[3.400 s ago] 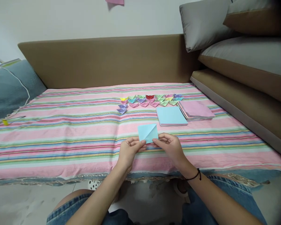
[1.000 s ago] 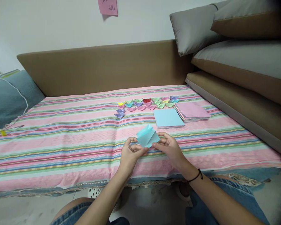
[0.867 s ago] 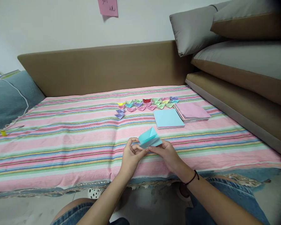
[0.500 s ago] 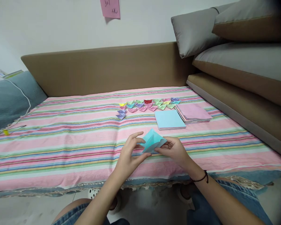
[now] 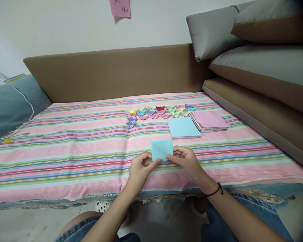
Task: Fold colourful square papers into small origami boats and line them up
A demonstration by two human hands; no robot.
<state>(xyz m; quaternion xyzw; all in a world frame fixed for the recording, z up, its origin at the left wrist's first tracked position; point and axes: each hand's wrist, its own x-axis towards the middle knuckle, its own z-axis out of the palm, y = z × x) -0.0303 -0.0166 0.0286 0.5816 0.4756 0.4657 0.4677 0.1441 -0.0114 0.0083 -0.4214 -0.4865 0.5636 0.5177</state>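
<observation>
A light blue sheet of origami paper, now a small flat rectangle, is held up between both hands over the striped cloth. My left hand pinches its lower left part, thumb in front and fingers behind. At the right edge, my right hand grips it the same way, thumb on the front face. Just beyond it lies a stack of light blue paper, beside a stack of pink-topped paper. Behind these, several small folded paper boats in many colours stand in rows.
A striped cloth covers the seat, backed by a brown backrest. Grey and brown cushions are piled at the right. On the left are a blue cushion and a white cable. A pink note hangs on the wall.
The light blue paper was partly opened with raised folds; now it is flattened into a rectangle facing me. My left fingers, spread before, have closed on it.
</observation>
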